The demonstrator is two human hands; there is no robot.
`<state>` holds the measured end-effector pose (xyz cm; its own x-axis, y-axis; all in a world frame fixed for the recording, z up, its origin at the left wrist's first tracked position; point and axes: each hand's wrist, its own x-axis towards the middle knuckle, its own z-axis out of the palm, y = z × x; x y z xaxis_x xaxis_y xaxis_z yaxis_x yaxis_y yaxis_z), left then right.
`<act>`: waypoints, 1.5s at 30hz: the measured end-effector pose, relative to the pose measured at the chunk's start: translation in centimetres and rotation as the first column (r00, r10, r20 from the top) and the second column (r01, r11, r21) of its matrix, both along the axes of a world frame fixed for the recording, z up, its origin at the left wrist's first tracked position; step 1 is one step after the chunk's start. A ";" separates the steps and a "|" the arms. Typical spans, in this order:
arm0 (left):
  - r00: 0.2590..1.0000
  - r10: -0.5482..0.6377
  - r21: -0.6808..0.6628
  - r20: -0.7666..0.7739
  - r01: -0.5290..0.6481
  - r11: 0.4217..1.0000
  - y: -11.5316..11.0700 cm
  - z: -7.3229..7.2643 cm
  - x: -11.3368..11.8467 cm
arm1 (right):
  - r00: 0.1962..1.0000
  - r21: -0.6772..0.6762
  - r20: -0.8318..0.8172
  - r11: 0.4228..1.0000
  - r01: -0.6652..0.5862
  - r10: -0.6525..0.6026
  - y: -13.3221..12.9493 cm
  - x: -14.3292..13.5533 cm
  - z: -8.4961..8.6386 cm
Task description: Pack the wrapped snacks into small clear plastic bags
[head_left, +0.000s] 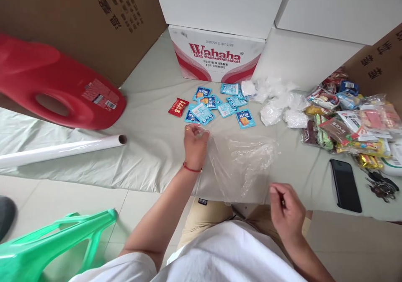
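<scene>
A clear plastic bag [245,169], thin and crumpled, lies spread along the front edge of the cloth-covered table. My left hand [195,146], with a red cord at the wrist, pinches its upper left corner. My right hand [287,208] is closed, thumb against curled fingers, beside the bag's lower right edge; whether it grips the plastic is hard to see. Just beyond my left hand are several blue snack packets [202,112] in a loose pile. To their left sits one small red packet [178,107].
White crumpled plastic [279,100] and a heap of mixed snacks [348,119] lie to the right, near a phone [346,185] and keys [381,185]. Left are a red jug [63,85], a white tube [63,150] and a green stool [59,240]. A Wahaha carton [216,56] stands behind.
</scene>
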<state>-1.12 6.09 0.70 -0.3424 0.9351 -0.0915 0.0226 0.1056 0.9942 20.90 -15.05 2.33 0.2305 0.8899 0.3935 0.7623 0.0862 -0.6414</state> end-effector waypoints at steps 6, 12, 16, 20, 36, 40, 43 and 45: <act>0.761 -0.032 0.480 -0.648 0.441 0.758 -3.5 3.2 0.9 | 0.955 -0.134 -0.056 0.950 0.283 -0.292 6.3 3.6 -1.5; 0.154 -0.469 -0.141 -0.870 0.833 0.535 -0.1 1.5 5.1 | 0.865 -0.340 -0.321 0.899 0.276 -0.387 12.8 6.0 -4.4; 0.118 -0.511 -0.226 -0.851 0.796 0.561 1.6 -1.3 5.0 | 0.831 -0.329 -0.444 0.923 0.198 -0.336 11.9 6.4 -4.3; 0.155 -0.523 -0.195 -0.838 0.809 0.554 1.3 -3.0 3.8 | 0.759 -0.347 -0.520 0.908 0.234 -0.393 6.6 6.4 -4.2; 0.303 -0.459 -0.009 -0.835 0.827 0.562 1.5 0.0 2.2 | 0.924 -0.411 0.104 0.830 0.377 -0.368 -1.0 8.8 1.1; 0.456 -0.317 0.084 -0.832 0.668 0.740 -3.9 0.3 0.5 | 0.981 -0.165 0.182 0.982 0.091 -0.060 4.9 6.1 0.8; 0.319 -0.321 -0.030 -0.892 0.667 0.745 -7.5 -1.3 -0.7 | 0.923 -0.186 0.294 0.963 -0.197 0.246 9.6 3.0 -1.7; 0.220 -0.344 -0.124 -0.913 0.653 0.747 -8.6 -2.4 -1.7 | 0.867 -0.279 0.358 0.926 -0.255 0.347 12.0 2.2 -3.7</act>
